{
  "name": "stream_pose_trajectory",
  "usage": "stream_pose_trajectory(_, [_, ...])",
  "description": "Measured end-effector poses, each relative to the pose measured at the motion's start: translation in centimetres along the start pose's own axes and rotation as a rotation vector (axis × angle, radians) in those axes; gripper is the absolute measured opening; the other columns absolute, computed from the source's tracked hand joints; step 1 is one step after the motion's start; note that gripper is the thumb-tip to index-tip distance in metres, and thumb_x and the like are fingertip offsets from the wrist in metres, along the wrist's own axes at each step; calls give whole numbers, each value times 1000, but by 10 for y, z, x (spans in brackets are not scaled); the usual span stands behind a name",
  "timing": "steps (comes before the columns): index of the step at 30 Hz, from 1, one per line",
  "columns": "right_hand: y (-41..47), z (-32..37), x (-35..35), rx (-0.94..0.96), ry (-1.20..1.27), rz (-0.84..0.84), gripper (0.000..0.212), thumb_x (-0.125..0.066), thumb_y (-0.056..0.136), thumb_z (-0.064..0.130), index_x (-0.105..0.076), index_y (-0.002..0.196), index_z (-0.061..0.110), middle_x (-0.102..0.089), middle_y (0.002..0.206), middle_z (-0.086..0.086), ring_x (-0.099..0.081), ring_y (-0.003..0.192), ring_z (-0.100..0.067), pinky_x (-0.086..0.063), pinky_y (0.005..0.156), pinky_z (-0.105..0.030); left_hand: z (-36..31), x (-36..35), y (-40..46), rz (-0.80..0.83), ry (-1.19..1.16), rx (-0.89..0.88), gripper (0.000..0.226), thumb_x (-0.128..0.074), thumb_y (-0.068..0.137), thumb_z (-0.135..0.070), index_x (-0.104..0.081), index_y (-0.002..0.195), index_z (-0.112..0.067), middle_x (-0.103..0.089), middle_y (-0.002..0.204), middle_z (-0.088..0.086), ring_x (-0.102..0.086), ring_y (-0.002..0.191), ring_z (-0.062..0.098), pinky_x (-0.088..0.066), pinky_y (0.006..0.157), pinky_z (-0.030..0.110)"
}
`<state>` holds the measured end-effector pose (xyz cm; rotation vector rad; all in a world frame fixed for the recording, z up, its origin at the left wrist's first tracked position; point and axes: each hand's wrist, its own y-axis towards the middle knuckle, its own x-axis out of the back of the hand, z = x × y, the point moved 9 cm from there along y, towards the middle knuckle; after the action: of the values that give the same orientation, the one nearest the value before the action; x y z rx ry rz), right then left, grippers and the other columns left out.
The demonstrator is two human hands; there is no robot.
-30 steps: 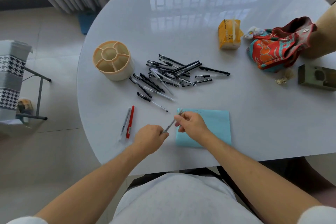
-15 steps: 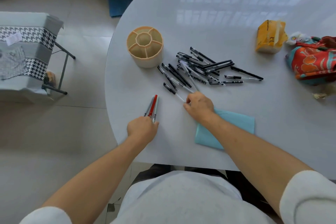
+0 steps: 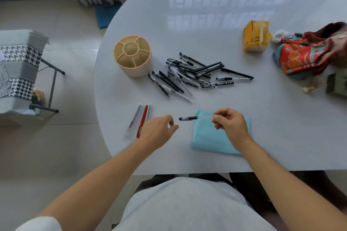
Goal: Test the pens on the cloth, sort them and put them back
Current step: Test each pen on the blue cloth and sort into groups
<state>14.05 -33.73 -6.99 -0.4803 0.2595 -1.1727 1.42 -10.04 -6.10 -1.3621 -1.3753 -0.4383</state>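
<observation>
Right hand (image 3: 230, 124) pinches the clear barrel of a capped pen (image 3: 195, 117) in a narrow grip, holding it level above the near-left corner of the blue cloth (image 3: 212, 137), black cap pointing toward the left hand (image 3: 156, 130); the left hand hangs empty just beside the cap with loosely curled fingers, probably placed to pull it off before a test stroke. Untested pens (image 3: 193, 74) lie heaped mid-surface beside the beige compartment holder (image 3: 132, 56); three sorted pens (image 3: 139, 120) lie parallel left of the cloth on the white surface (image 3: 262, 127), apparently kept separate.
</observation>
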Motion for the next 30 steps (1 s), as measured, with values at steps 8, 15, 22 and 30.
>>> stream_pose_trajectory(8, [-25, -6, 27, -71, 321, -2, 9, -66, 86, -3, -72, 85, 4, -63, 68, -13, -53, 59, -21, -48, 56, -25, -108, -24, 9, 253, -143, -284, 25, -44, 104, -35, -60, 110, -17, -69, 101, 4, -62, 93, 28, -49, 82, 47])
stream_pose_trajectory(15, [-41, -29, 8, -102, 121, 143, 16, -67, 94, 18, -77, 86, 9, -74, 80, -17, -64, 66, -23, -53, 63, -30, -137, -39, -1, 338, -191, -405, 21, -47, 103, -23, -63, 100, -9, -71, 88, 4, -63, 76, 18, -51, 74, 36])
stream_pose_trajectory(22, [-35, -45, 43, -169, 229, -163, 19, -68, 76, 23, -69, 71, 5, -63, 61, -12, -52, 49, -18, -42, 43, -25, -120, -54, 8, 381, -93, -247, 26, -48, 104, -26, -64, 98, -7, -69, 88, 12, -68, 69, 29, -56, 72, 45])
stream_pose_trajectory(30, [-9, -44, 104, -88, 10, -233, 6, -69, 94, 14, -73, 90, 15, -77, 78, -5, -72, 70, -16, -61, 69, -26, -95, -44, 14, 170, -7, -380, 25, -50, 103, -33, -67, 110, -16, -69, 114, 2, -61, 110, 24, -49, 87, 38])
